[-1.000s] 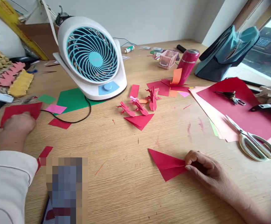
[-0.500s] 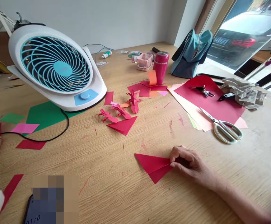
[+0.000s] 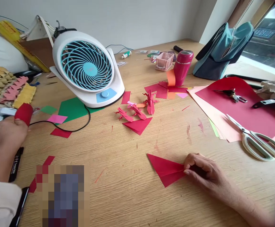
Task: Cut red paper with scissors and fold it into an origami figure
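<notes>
My right hand (image 3: 206, 176) pinches the right corner of a folded red paper (image 3: 167, 170) lying low over the table. At the far left, my left hand (image 3: 8, 130) has its fingers closed round a curled piece of red paper (image 3: 24, 113). Beyond the folded sheet, several small red folded figures (image 3: 137, 111) stand close together, with another folded red paper (image 3: 138, 126) just in front of them. A red strip (image 3: 49, 160) lies right of my left forearm.
A white fan (image 3: 90, 69) stands at the back left, its black cable looping over the table. Scissors (image 3: 253, 138) and red sheets (image 3: 241, 110) lie at right, below a blue bag (image 3: 213, 60). A pink bottle (image 3: 183, 67) stands behind. A black marker (image 3: 16, 164) lies at left.
The view has turned left, so things appear farther right. More of my left hand and forearm shows, with the red paper raised in it. My right hand keeps its pinch on the folded paper.
</notes>
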`<state>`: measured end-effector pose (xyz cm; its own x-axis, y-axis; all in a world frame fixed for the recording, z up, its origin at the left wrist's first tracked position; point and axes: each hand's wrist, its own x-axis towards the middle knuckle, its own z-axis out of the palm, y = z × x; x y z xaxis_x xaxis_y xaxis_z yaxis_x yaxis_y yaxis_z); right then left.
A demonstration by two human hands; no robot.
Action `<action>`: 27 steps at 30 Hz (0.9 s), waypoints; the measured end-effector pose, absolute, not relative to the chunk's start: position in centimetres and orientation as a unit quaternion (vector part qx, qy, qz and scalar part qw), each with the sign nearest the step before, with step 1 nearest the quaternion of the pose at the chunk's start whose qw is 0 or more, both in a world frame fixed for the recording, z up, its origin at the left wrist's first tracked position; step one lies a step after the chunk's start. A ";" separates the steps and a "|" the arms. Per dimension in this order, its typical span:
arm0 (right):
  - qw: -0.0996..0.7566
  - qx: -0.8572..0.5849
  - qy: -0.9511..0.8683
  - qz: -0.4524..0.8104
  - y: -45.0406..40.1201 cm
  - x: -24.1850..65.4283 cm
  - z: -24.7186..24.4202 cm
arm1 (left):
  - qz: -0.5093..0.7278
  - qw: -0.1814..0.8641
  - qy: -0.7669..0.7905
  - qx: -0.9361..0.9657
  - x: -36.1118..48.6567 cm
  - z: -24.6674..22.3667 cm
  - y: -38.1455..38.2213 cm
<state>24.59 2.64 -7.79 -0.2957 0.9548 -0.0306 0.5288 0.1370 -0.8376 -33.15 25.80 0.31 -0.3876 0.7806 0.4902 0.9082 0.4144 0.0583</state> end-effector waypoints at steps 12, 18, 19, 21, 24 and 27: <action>0.300 -0.499 -0.740 0.337 3.0 24.2 -7.8 | -0.278 0.166 -0.573 -0.753 -15.8 1.0 14.1; 0.345 -0.454 -0.753 0.329 2.3 24.2 -7.3 | -0.313 0.068 -0.356 -0.878 -2.6 0.2 14.4; 0.350 -0.445 -0.753 0.334 2.1 24.3 -7.1 | -0.304 0.056 -0.333 -0.891 -0.6 -0.4 14.4; 0.356 -0.434 -0.755 0.340 1.7 24.5 -6.8 | -0.286 0.038 -0.305 -0.907 3.0 -2.1 14.3; 0.354 -0.437 -0.754 0.340 1.2 24.8 -6.3 | -0.271 0.008 -0.291 -0.917 6.7 -5.1 14.1; 0.350 -0.451 -0.754 0.326 1.2 25.3 -6.0 | -0.249 -0.023 -0.286 -0.925 9.0 -7.7 14.0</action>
<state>25.35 1.16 -6.03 -0.3484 0.9079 0.2332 0.4519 0.3806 -0.8068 8.95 14.04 -7.72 0.7123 0.5405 0.4477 0.5179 -0.8353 0.1846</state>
